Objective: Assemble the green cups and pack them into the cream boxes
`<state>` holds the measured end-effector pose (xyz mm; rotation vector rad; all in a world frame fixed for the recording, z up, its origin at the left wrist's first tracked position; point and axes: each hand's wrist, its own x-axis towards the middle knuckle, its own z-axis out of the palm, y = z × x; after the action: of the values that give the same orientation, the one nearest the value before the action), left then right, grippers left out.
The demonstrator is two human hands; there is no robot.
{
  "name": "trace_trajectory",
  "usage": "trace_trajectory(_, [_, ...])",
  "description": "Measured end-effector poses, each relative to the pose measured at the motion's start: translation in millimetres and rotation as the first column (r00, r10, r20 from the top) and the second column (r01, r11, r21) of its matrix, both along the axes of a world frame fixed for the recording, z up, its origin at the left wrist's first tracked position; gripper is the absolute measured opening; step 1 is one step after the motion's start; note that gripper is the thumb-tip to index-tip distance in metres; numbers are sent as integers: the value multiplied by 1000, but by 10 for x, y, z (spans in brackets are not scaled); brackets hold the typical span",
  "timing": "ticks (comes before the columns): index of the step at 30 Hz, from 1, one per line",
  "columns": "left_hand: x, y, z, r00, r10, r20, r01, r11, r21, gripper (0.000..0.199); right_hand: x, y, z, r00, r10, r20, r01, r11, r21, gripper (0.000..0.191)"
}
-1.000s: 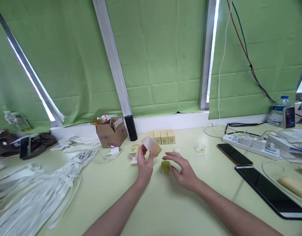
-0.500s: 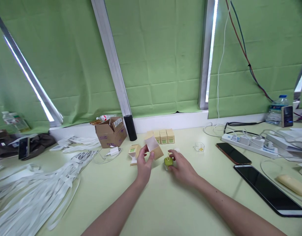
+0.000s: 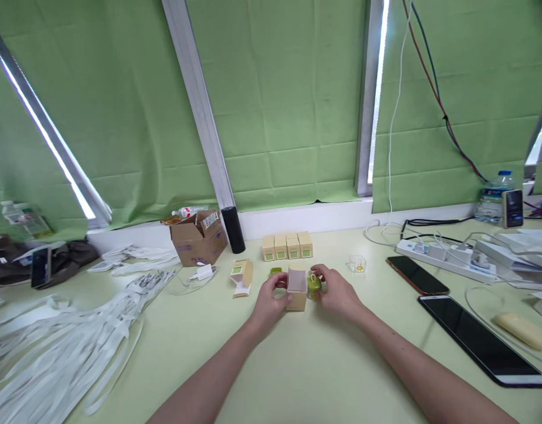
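Observation:
My left hand point(image 3: 271, 303) grips a small open cardboard box point(image 3: 296, 299) that stands upright, its pale inner flap raised. Just right of that box, my right hand point(image 3: 337, 291) pinches a small green item with a loop on top point(image 3: 314, 284). Behind my left fingers lies another green piece point(image 3: 275, 271), partly hidden. An opened small carton point(image 3: 241, 277) rests to the left. Several closed small boxes point(image 3: 287, 246) form a row behind my hands. A clear little container point(image 3: 356, 264) with something yellow in it sits to the right.
White straps point(image 3: 85, 341) spread over the left side. A brown carton point(image 3: 198, 238) and a black cylinder point(image 3: 233, 229) stand at the back. On the right are a power strip point(image 3: 448, 259), a phone point(image 3: 417, 275), a large dark tablet point(image 3: 478, 340) and cables.
My left hand has brought the tilted box right and down, and it is now upright. My right hand and the green item have shifted slightly right. The other green piece has come into view.

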<state>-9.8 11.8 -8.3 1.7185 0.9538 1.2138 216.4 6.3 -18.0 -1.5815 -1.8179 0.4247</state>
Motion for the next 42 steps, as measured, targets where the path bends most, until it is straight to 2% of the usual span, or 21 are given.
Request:
trace_trajectory(5, [14,-35,3,999,30,15,-31,992,123,51,-23,-46,50,999,-15,39,15,1000,16,58])
trace_trajectory(12, [43,-83,126,988,147,39,-151,911,384,10,-41,-81,78,996,-18,85,16,1000,26,43])
trace_trajectory(14, [48,-94,143,985,170,-3,-155,907,392,10,-36,-68,61,997,-11,81,9,1000,29,42])
trace_trajectory(18, [52,-81,105,979,204,-21,-188,933,306,19,-21,-34,36,999,-3,34,1,998,60,36])
trace_trajectory(22, [51,-47,53,981,195,21,-193,946,260,22,-20,-45,98,983,-2,-184,33,985,167,27])
trace_trajectory(25, [53,-48,45,986,165,28,-167,954,248,26,-39,-82,171,911,26,-411,88,963,256,31])
trace_trajectory(29, [62,-81,45,993,114,34,-118,971,209,33,-94,-132,229,731,187,-657,94,925,368,42])
trace_trajectory(32, [73,-113,41,996,80,34,-85,977,196,38,-141,-171,248,577,302,-759,46,916,399,45])
trace_trajectory(34, [80,-132,40,998,59,33,-64,980,191,40,-162,-204,260,514,339,-788,17,914,405,45])
trace_trajectory(38, [90,-154,41,1000,17,25,-21,984,174,43,-187,-270,275,471,392,-790,-52,907,418,44])
trace_trajectory(42, [90,-157,32,1000,-1,15,-2,984,180,44,-227,-305,253,476,434,-765,-117,893,434,43])
